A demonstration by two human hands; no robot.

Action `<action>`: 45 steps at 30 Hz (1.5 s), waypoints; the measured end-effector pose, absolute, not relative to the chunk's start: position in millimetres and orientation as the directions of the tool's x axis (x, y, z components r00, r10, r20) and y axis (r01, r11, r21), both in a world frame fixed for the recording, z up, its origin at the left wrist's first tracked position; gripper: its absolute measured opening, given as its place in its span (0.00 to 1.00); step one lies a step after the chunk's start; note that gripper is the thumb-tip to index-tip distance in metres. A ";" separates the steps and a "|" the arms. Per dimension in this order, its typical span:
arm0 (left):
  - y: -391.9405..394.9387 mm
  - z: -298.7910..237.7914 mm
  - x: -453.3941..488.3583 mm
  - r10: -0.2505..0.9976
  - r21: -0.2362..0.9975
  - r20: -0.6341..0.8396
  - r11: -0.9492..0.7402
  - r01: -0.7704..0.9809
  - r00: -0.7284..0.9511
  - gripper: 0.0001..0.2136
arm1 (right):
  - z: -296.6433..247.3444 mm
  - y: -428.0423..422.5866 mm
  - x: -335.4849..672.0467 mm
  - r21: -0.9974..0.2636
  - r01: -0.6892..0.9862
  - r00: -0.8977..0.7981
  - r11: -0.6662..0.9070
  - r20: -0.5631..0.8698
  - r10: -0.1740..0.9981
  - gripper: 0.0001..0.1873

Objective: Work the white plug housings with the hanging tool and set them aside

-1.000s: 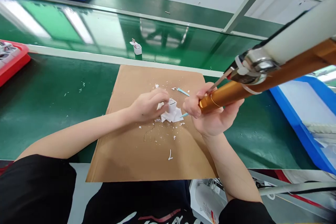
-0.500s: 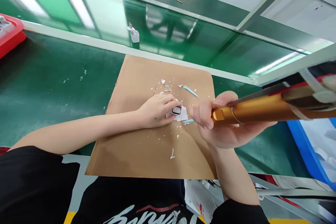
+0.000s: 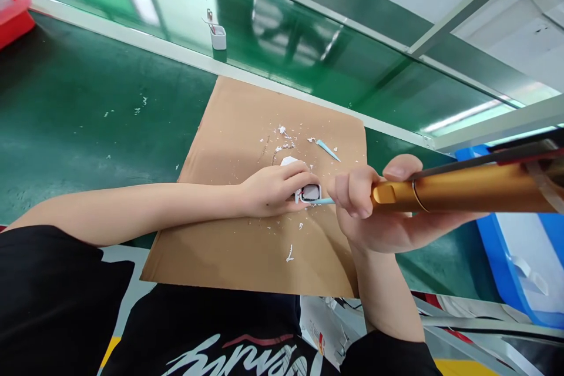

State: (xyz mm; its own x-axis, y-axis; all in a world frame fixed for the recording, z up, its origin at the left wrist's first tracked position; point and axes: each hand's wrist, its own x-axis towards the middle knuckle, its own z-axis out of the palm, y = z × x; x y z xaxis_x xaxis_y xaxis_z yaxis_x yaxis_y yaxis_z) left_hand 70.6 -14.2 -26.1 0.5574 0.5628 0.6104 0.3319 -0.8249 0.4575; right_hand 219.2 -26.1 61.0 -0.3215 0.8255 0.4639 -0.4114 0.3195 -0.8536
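My left hand (image 3: 279,189) rests on a brown cardboard sheet (image 3: 247,258), fingers closed around a small white charger housing (image 3: 311,192). The housing's open end faces right, showing a pale part and a bit of red inside. Gripped in my right hand (image 3: 374,205) is a gold cylindrical hand tool (image 3: 467,188). A light-blue pointed tip (image 3: 324,201) runs from beside my right fingers to the lower rim of the housing and appears to touch it. A white piece (image 3: 288,160) shows just behind my left fingers.
White shavings (image 3: 284,144) and a loose light-blue pointed piece (image 3: 328,150) lie on the cardboard. Another white charger housing (image 3: 218,38) stands on the ledge behind. A red bin (image 3: 15,12) is at far left, a blue bin (image 3: 497,264) at right.
The white housing in my left hand has shifted right, and its open end shows more fully. The light-blue tip now meets its lower edge. The view has tilted slightly.
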 end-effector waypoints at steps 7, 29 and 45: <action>-15.6 -26.9 71.9 0.560 0.469 0.642 -0.827 0.310 0.523 0.11 | 59.5 -26.5 220.7 -0.850 -0.415 -0.327 0.325 0.472 0.818 0.28; -14.8 -26.1 69.6 0.597 0.574 0.626 -0.788 0.223 0.501 0.14 | 59.6 -24.2 221.2 -0.848 -0.428 -0.320 0.312 0.465 0.825 0.24; -14.9 -23.7 68.9 0.582 0.562 0.638 -0.800 0.211 0.505 0.13 | 60.6 -23.0 223.3 -0.838 -0.468 -0.403 0.280 0.484 0.777 0.24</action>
